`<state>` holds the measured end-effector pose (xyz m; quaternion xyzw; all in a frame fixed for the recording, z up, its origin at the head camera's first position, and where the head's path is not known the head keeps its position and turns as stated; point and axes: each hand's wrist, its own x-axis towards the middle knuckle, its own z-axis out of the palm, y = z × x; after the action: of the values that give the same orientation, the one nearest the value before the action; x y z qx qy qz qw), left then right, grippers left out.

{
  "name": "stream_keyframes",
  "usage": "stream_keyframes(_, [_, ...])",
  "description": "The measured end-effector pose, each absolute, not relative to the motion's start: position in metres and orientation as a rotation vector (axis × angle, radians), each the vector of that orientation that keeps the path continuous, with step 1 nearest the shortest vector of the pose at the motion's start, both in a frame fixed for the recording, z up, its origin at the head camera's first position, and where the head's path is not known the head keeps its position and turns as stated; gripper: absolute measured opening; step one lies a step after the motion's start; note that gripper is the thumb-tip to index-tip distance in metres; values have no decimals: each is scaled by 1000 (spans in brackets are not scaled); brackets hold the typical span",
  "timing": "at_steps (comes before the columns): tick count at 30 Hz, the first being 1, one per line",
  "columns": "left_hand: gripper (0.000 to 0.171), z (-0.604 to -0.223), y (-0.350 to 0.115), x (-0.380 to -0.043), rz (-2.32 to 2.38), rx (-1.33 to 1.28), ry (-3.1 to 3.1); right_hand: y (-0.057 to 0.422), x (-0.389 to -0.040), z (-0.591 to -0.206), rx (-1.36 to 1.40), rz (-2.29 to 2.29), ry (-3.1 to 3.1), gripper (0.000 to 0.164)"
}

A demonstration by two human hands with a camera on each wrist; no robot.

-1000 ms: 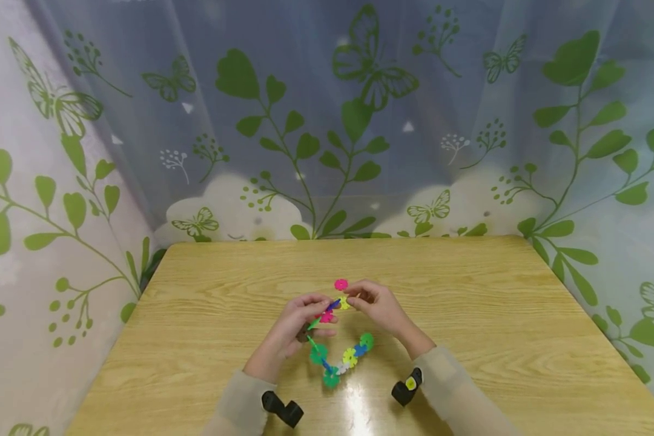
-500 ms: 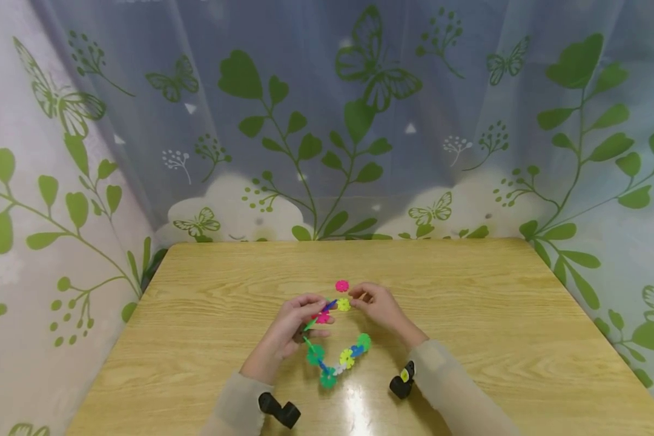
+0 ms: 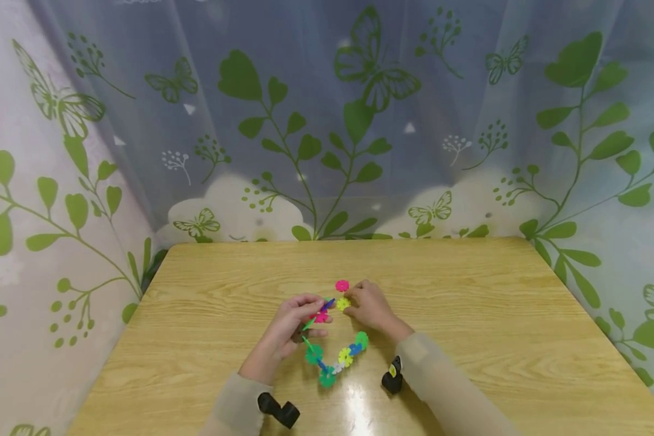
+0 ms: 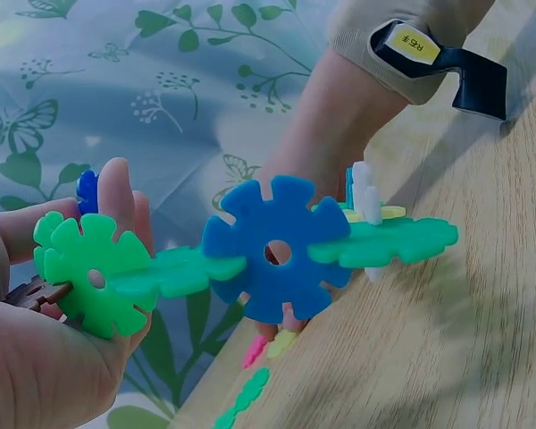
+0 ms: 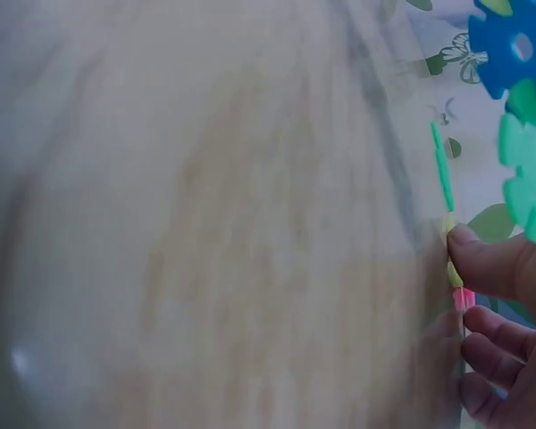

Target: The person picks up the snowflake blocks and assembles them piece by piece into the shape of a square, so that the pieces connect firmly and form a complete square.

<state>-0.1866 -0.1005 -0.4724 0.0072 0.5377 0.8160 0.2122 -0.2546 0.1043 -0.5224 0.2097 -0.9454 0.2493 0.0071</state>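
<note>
A chain of interlocking snowflake discs hangs from my left hand (image 3: 289, 324), whose thumb and fingers grip its upper end by a dark blue disc (image 3: 329, 304) and a pink disc (image 3: 321, 316). Its lower part curves round through a green disc (image 3: 314, 354), a white disc (image 3: 338, 367) and others. In the left wrist view a large blue disc (image 4: 241, 241) and a lime green disc (image 4: 85, 299) of the chain show close up. My right hand (image 3: 373, 307) pinches a loose yellow disc (image 3: 342, 304) at the tabletop, thumb against its edge in the right wrist view.
A loose pink disc (image 3: 341, 285) lies just beyond the yellow one. A loose green disc (image 4: 242, 399) lies beside them, mostly hidden by my left hand's chain in the head view. The wooden table (image 3: 223, 272) ends at a printed curtain (image 3: 283, 145).
My right hand has shifted slightly left and closed its fingertips round the yellow disc's edge. My left hand and the chain have drifted slightly left, still gripped.
</note>
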Motion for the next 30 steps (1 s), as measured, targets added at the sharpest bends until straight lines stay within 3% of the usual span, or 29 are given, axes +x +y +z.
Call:
stream_keyframes(16, [19,-471,-99,-186,2279,39,1476,109,-245,-517,490,1250,-2862,12])
stream_keyframes(30, [27,-471,-96,-187,2257,36,1517,115,-221,-489,391,1744,-2613,6])
